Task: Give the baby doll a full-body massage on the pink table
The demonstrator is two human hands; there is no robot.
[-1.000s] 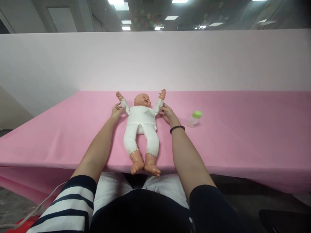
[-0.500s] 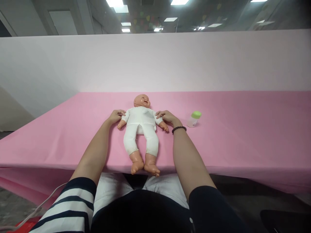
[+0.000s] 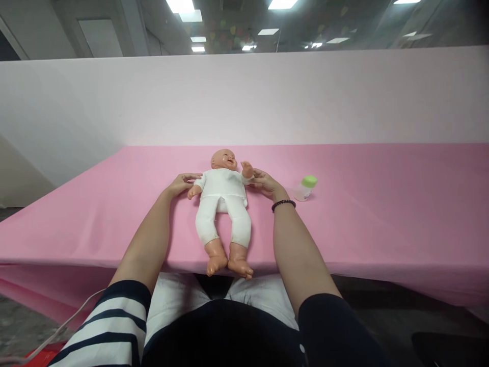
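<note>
The doll (image 3: 223, 191) is flanked on the bench (image 3: 382, 219) by the open left hand (image 3: 179, 184) and right hand (image 3: 266, 184), fingers at its sleeves, nothing gripped.

Place: a large indoor office-style or commercial room, not a home; its exact use cannot be told.
Ceiling, top of frame: dark, with rows of rectangular light panels (image 3: 181, 5).
Upper left: a pale door-like wall panel (image 3: 95, 38).
Middle: a tall pale backdrop sheet (image 3: 244, 97) screens off the room.
Foreground: a long table under pink cloth (image 3: 382, 219), staged with a baby doll (image 3: 223, 191) and a feeding bottle (image 3: 305, 189).
Lower left: a grey floor (image 3: 15, 306).
</note>
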